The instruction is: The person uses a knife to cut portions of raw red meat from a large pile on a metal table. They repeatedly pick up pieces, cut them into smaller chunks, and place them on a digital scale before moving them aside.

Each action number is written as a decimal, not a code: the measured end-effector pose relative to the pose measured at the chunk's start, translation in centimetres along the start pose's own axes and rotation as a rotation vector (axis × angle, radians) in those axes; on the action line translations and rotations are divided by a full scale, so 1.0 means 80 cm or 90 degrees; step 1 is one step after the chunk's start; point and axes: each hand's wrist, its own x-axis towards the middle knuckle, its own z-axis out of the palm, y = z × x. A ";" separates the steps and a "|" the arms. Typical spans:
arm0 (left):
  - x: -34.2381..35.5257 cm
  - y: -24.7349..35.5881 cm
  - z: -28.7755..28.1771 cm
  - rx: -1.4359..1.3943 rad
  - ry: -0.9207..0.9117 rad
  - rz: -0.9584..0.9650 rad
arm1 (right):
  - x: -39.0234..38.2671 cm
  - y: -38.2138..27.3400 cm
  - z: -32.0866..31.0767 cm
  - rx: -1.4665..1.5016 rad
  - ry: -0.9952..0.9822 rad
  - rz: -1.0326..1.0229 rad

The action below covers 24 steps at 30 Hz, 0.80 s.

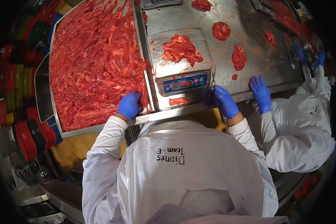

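Head view: the left hand (130,105) is placed at the raw meat (97,67), spread forward and leftward within the tray (82,131); the right hand (226,101) is positioned beside the scale (184,84). Neither hand's grip can be determined.

Left hand (130,105) loosely curled, right hand (226,102) well apart, fingers (220,91) bent.

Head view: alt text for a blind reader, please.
A blue-gloved left hand is at raw meat filling a metal tray; the gloved right hand is near a digital scale bearing more meat, with a co-worker to the right.
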 end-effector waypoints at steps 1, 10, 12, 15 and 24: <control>-0.002 -0.003 -0.009 -0.044 -0.017 -0.012 | -0.002 -0.001 0.002 0.081 0.049 -0.005; 0.132 0.135 -0.114 -0.144 0.305 0.131 | 0.064 -0.096 0.067 0.030 0.021 -0.060; 0.149 0.163 -0.095 -0.087 0.266 0.173 | 0.091 -0.104 0.096 -0.043 -0.087 -0.004; 0.141 0.176 -0.078 -0.015 0.225 0.230 | 0.119 -0.058 0.067 -0.366 -0.091 0.013; 0.107 0.156 -0.086 -0.100 0.203 0.218 | 0.084 -0.034 0.080 0.130 -0.162 0.133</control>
